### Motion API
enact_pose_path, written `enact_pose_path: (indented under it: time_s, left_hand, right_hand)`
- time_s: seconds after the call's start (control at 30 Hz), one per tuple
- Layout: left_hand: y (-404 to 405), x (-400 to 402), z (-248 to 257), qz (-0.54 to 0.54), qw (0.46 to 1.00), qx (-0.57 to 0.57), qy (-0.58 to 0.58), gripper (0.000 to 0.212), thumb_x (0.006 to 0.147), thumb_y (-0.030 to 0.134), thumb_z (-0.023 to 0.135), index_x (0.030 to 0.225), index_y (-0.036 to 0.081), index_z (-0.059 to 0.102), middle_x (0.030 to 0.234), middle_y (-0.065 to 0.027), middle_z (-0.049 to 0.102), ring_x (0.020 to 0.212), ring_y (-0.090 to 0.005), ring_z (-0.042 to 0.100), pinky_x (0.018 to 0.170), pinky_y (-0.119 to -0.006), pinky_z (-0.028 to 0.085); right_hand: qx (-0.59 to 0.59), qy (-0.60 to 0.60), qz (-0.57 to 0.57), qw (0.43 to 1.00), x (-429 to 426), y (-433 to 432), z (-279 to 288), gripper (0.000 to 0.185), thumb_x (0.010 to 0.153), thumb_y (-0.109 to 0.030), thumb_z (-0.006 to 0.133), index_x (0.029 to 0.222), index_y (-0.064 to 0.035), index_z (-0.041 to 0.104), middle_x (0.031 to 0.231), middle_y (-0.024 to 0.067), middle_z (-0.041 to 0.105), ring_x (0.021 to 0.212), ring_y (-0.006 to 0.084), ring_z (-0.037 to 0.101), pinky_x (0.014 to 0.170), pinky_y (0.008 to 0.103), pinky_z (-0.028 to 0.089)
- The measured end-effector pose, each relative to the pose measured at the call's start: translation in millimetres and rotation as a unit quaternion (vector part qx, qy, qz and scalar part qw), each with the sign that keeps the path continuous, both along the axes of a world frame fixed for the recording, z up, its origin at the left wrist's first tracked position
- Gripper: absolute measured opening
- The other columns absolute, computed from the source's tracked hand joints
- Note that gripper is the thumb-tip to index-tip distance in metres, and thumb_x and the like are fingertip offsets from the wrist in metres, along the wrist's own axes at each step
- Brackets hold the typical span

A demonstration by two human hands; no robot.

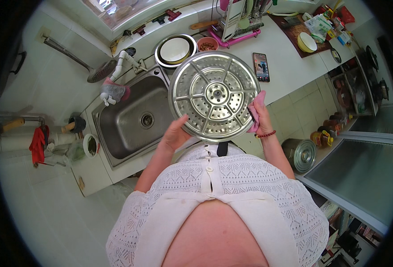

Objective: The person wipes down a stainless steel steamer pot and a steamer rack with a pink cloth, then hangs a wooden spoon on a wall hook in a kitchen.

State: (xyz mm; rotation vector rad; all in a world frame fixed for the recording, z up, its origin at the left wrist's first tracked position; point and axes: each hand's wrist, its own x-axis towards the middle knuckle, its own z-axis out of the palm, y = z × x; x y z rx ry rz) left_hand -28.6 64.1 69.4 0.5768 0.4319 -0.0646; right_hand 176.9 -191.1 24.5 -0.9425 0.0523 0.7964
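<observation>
A round stainless-steel steamer tray (200, 87) with many small holes is held up in front of me, partly over the counter and beside the sink's right end. My left hand (176, 134) grips its lower left rim, the thumb on the upper face and the fingers hidden beneath. On the right rim, my right hand (262, 116) holds a pink cloth (258, 110) against the metal. Left of the tray is a steel sink (129, 131) with its drain showing. A white tap (119, 68) wrapped in cloth reaches over the sink.
Behind the tray stand stacked bowls (175, 50), a small bowl of brown pieces (207, 44) and a pink rack (234, 40). A phone (261, 67) lies on the white counter (288, 71). A lidded steel pot (299, 155) and several bottles (322, 138) are at right.
</observation>
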Motion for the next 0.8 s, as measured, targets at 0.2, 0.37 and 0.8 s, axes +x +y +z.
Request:
enact_pose_path:
  time_s: [0.2,0.37,0.8]
  left_hand:
    - [44,6,20,0.111,0.988,0.094,-0.052,0.039,0.097,0.027,0.049,0.127,0.002,0.05,0.124,-0.0125,0.058,0.113,-0.0242,0.057,0.097,-0.04,0.046]
    - [55,19,32,0.251,0.964,0.084,-0.037,0.027,0.097,0.021,0.05,0.116,0.003,0.056,0.111,-0.0106,0.064,0.099,-0.0223,0.063,0.087,-0.038,0.052]
    - [27,33,61,0.407,0.903,0.11,-0.086,0.028,0.097,0.018,0.05,0.121,0.004,0.051,0.12,-0.0096,0.059,0.106,-0.0215,0.06,0.09,-0.038,0.051]
  right_hand:
    - [0.0,-0.075,0.015,0.997,14,32,47,0.031,0.095,-0.027,0.057,0.115,-0.0042,0.052,0.098,0.0047,0.063,0.083,0.0119,0.062,0.074,0.028,0.053]
    - [0.022,-0.082,0.028,0.996,11,69,51,0.03,0.094,-0.03,0.058,0.11,-0.0047,0.055,0.093,0.0042,0.064,0.081,0.0129,0.063,0.074,0.029,0.054]
    - [0.106,0.065,-0.072,0.99,-63,130,70,0.033,0.095,-0.037,0.055,0.112,-0.0094,0.057,0.099,0.0033,0.064,0.087,0.0139,0.062,0.077,0.0268,0.051]
